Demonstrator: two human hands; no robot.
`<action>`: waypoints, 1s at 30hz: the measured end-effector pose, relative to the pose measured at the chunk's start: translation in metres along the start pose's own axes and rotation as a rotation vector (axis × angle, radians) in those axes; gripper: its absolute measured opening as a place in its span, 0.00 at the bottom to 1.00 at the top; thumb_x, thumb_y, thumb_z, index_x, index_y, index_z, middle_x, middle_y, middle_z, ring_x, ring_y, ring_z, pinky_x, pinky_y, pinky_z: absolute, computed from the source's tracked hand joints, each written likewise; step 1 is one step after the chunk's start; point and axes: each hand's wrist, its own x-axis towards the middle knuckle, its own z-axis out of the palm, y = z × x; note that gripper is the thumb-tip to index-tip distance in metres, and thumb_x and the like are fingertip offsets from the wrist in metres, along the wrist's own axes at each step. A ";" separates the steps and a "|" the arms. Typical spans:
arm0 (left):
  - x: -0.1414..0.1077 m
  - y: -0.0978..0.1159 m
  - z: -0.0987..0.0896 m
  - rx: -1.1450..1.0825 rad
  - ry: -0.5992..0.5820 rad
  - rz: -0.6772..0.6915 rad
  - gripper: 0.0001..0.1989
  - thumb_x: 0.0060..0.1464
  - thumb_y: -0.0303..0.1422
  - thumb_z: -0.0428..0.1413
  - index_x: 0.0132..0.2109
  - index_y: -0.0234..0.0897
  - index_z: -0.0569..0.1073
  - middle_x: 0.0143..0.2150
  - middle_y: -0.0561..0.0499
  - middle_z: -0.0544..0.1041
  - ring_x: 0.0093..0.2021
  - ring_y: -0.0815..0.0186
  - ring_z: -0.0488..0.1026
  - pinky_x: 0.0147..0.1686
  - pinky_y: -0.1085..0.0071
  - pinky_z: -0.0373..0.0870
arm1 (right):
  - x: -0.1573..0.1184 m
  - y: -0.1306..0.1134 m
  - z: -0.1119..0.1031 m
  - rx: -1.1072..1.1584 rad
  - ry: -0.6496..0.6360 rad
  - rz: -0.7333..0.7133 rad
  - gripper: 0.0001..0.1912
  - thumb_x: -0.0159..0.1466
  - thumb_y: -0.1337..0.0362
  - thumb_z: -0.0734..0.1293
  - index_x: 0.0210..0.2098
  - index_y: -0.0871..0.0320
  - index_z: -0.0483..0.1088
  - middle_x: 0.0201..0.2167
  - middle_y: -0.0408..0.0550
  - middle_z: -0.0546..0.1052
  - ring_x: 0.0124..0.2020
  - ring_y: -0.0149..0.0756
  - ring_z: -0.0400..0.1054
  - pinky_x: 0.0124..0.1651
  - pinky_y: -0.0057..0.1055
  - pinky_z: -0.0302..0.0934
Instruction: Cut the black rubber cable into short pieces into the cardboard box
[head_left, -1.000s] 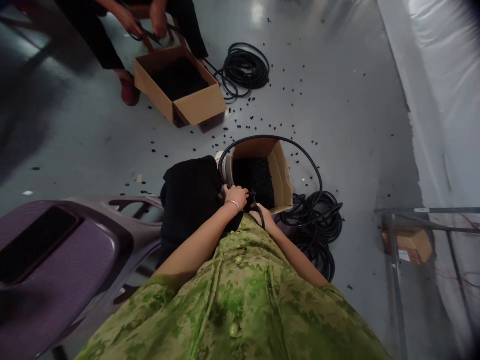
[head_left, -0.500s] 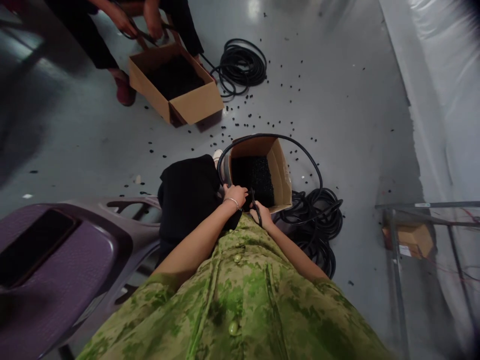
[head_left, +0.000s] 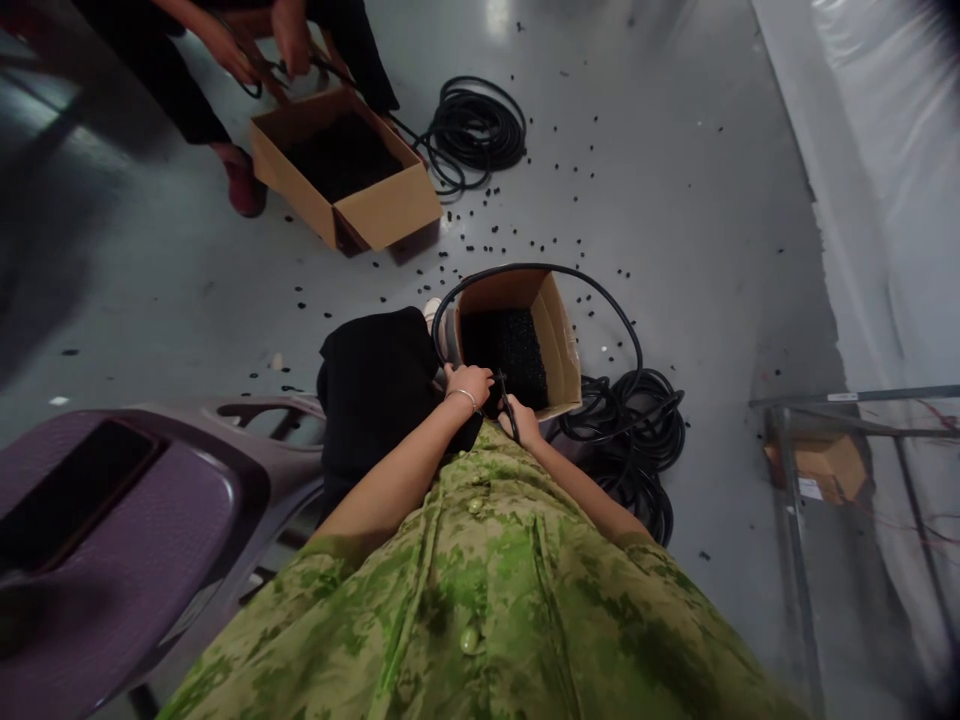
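Note:
My left hand (head_left: 470, 383) is closed on a black hose (head_left: 541, 267), which arches over the box and runs down to a coil on the right. In my right hand (head_left: 522, 421) is a pair of black-handled scissors (head_left: 510, 412), its blades pointing up beside the hose end near my left fingers. Whether the blades touch the hose I cannot tell. Below both hands stands an open cardboard box (head_left: 561, 335) holding many small black pieces (head_left: 517, 345).
A black hose coil (head_left: 652, 420) lies right of the box. Across the floor a co-worker's hands (head_left: 291, 40) work above another cardboard box (head_left: 390, 208), beside a second coil (head_left: 480, 125). A purple chair (head_left: 172, 500) carries a phone (head_left: 75, 490). A metal frame (head_left: 795, 540) stands right.
The view has shifted slightly. My hands stay nearly in place over the box, and the co-worker's hands have moved a little.

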 end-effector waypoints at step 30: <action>-0.004 0.004 -0.005 0.049 -0.040 -0.005 0.16 0.63 0.33 0.49 0.45 0.43 0.82 0.46 0.43 0.83 0.50 0.48 0.76 0.55 0.48 0.53 | 0.003 0.016 0.012 0.074 0.020 -0.042 0.13 0.64 0.54 0.62 0.41 0.50 0.75 0.30 0.42 0.78 0.35 0.37 0.72 0.39 0.26 0.62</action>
